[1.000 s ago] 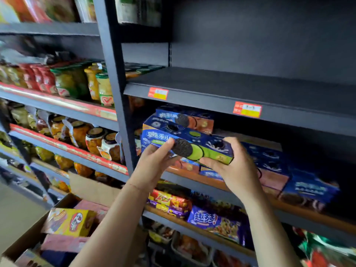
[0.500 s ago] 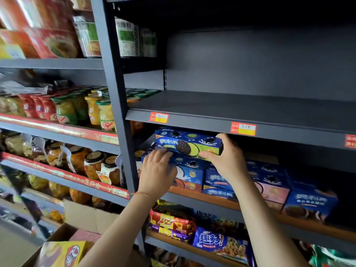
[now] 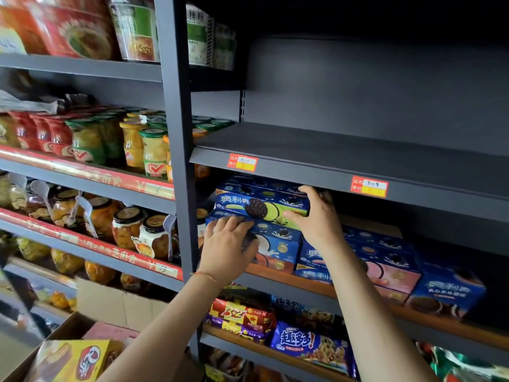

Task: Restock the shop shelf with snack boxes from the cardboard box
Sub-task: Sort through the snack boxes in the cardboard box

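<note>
A blue snack box with a green cookie picture (image 3: 261,206) lies on top of another blue snack box (image 3: 278,244) at the left end of the wooden shelf (image 3: 316,288). My right hand (image 3: 316,219) grips the top box's right end, thumb under and fingers over it. My left hand (image 3: 228,246) rests against the front of the lower box, fingertips at its upper edge. More blue snack boxes (image 3: 385,260) fill the shelf to the right. The cardboard box (image 3: 115,301) stands at the lower left and holds a yellow snack box (image 3: 74,359).
A bare grey shelf (image 3: 330,150) with price tags sits just above the boxes, leaving little headroom. A dark upright post (image 3: 179,161) divides this bay from shelves of fruit jars (image 3: 129,230) on the left. Snack bags (image 3: 311,346) lie on the shelf below.
Both hands lifted the green-picture box up and pushed it onto the stack. My left hand has left it and dropped to the lower box. The view tilted upward.
</note>
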